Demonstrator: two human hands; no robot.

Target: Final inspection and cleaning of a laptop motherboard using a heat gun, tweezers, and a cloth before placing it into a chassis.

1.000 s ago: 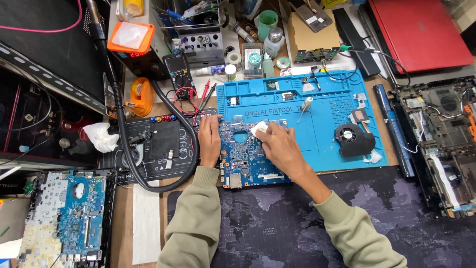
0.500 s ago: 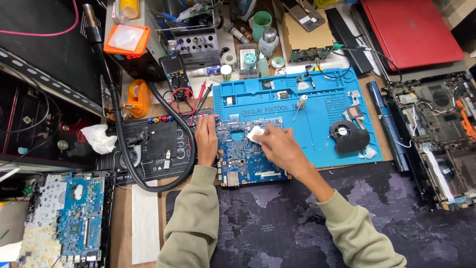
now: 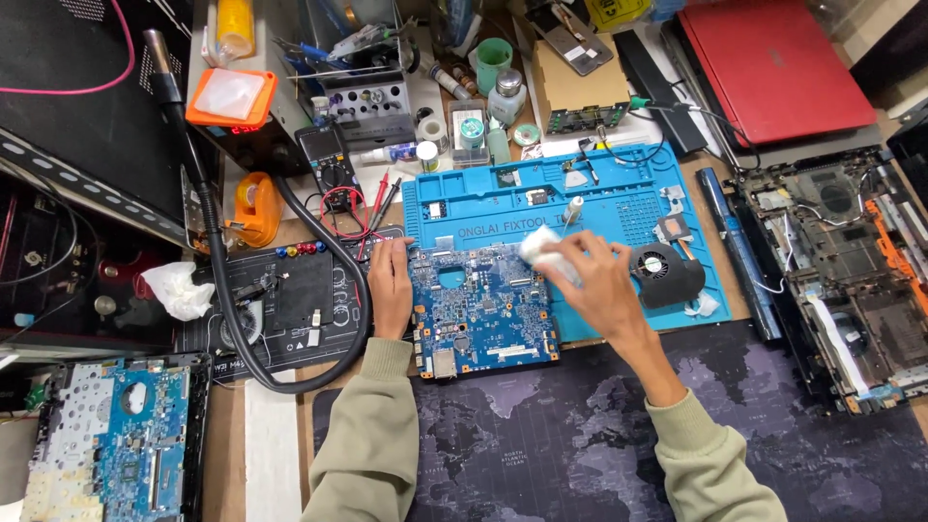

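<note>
On the blue mat [image 3: 599,208], left hand [image 3: 390,288] flat, steadying the circuit board [image 3: 481,309]; right hand [image 3: 594,285] pinches a white wipe [image 3: 537,246] at its upper-right corner, wiping apparently unfinished.

pretty packed wooden workbench [image 3: 224,454] seen from straight above, barely any bare wood showing. a blue silicone repair mat [image 3: 619,198] sits in the middle, and a dark desk mat with a world map print [image 3: 541,435] covers the near edge. red laptop lid [image 3: 773,68] at the top right, with an opened laptop chassis [image 3: 841,271] just below it on the right. a second blue circuit board [image 3: 116,449] lies at the bottom left, and a black hose [image 3: 217,280] loops across the left side. lighting is even and bright, no hard shadows.
</note>
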